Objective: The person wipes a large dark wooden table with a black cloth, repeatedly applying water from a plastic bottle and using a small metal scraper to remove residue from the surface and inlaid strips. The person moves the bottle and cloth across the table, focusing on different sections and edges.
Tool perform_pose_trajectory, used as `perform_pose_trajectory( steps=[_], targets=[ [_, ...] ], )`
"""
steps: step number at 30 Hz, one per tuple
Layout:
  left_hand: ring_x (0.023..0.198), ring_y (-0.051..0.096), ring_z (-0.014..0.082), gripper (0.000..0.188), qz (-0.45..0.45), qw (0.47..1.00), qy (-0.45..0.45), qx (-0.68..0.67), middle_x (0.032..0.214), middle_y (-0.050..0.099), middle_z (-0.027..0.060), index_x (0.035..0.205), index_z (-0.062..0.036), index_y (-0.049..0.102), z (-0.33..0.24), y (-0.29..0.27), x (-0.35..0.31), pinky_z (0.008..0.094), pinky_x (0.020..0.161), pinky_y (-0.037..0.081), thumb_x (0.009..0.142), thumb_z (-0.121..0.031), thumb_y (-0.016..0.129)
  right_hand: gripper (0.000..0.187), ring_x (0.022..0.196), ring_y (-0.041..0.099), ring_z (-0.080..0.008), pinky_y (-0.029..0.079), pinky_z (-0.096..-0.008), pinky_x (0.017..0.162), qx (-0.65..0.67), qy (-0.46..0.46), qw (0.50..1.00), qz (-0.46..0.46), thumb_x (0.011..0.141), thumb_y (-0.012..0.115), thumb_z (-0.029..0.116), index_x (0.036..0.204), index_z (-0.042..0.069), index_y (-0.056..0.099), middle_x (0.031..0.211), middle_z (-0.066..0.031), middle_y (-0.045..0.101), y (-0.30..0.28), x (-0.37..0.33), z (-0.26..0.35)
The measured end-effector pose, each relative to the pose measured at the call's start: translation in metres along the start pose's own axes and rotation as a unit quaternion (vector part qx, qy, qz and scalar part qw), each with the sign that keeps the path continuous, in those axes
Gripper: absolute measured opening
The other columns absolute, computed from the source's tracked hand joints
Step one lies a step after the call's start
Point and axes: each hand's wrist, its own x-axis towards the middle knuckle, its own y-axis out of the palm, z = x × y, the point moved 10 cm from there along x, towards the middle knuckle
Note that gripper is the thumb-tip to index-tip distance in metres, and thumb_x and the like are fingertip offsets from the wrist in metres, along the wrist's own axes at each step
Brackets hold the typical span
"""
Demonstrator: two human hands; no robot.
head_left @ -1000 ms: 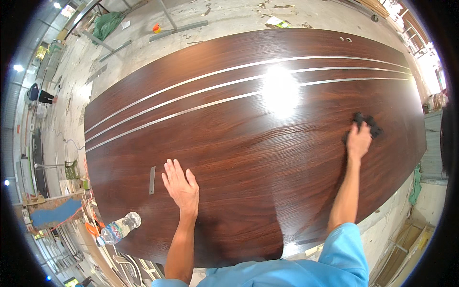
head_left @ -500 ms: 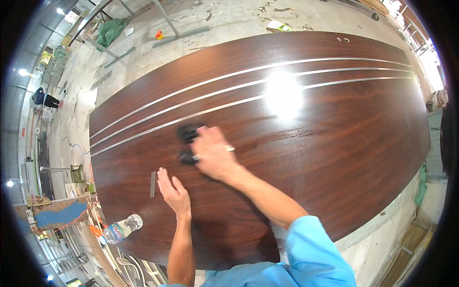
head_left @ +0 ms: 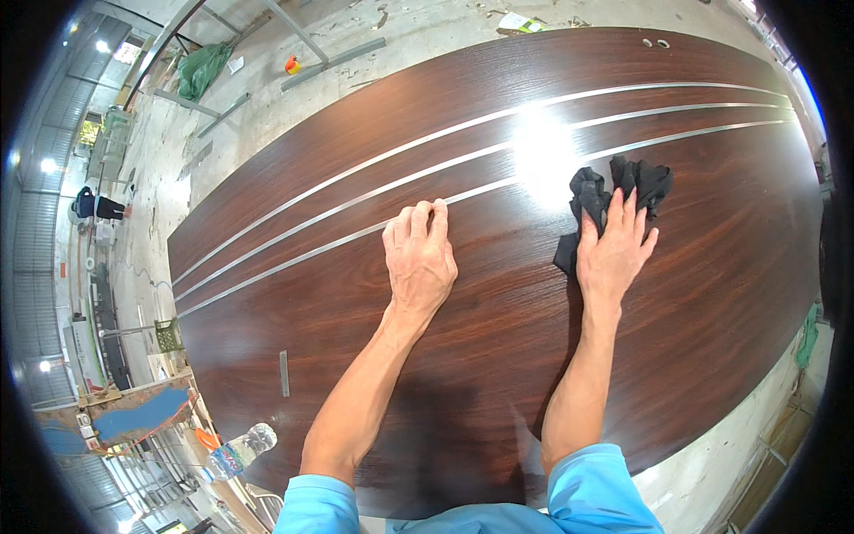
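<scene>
A large dark brown wood-grain panel [head_left: 498, 356] lies before me, crossed by three thin silver strips [head_left: 338, 238]. My right hand [head_left: 614, 254] presses a crumpled black cloth [head_left: 589, 194] onto the panel, right of the bright reflection and just below the nearest strip. Its fingers are partly spread over the bunched fabric. My left hand [head_left: 420, 260] is to the left, fingers bent and close together, fingertips at the nearest strip. Its thumb and whatever may be under the fingers are hidden. A short flat metal piece [head_left: 285, 373] rests on the panel at the lower left.
Near the panel's lower left edge, a clear plastic bottle [head_left: 242, 449] lies tilted beside an orange-handled object [head_left: 207, 440]. Metal frame bars [head_left: 334, 64] and a green sheet [head_left: 205, 71] are on the floor beyond. Far left, another person [head_left: 98, 206] is visible. Two small holes mark the panel's far edge.
My right hand has swept the black cloth far to the right. My left hand has moved up and right from beside the metal piece to the nearest strip, its fingers now bent.
</scene>
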Motion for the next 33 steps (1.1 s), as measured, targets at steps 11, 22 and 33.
perform_pose_trajectory(
  steps=[11,22,33],
  targets=[
    [0.105,0.06,0.0311,0.032,0.079,0.995,0.054,-0.015,0.105,0.062,0.0137,0.117,0.0043,0.067,-0.01,0.005,0.034,0.0433,0.091,0.05,0.086,-0.004,0.064,0.063,0.151,0.043,-0.0384,0.02,-0.0626,0.127,0.01,-0.057,0.998,-0.004,0.098,0.07,0.033,0.151,0.002,0.057,0.164,-0.0147,0.048,-0.009,0.003,0.012],
    [0.108,0.07,0.0362,0.026,0.026,0.985,0.133,-0.108,0.116,0.075,0.0157,0.12,-0.0037,0.074,0.029,-0.047,0.087,0.048,0.096,0.054,0.095,-0.01,0.07,0.062,0.15,0.043,-0.0385,0.021,-0.0591,0.128,0.057,-0.046,0.997,-0.007,0.098,0.07,0.032,0.151,0.003,0.057,0.164,-0.0141,0.048,-0.01,0.003,0.0],
    [0.164,0.004,0.0427,0.086,0.078,0.99,0.031,-0.117,0.176,0.008,0.0277,0.167,0.0035,0.017,-0.026,0.06,0.15,0.0693,0.127,-0.002,0.108,-0.052,0.046,0.06,0.151,0.042,-0.0401,0.02,-0.058,0.128,0.039,-0.016,0.999,-0.031,0.1,0.067,0.03,0.153,0.003,0.055,0.165,-0.0152,0.046,-0.009,-0.005,0.003]
  ],
)
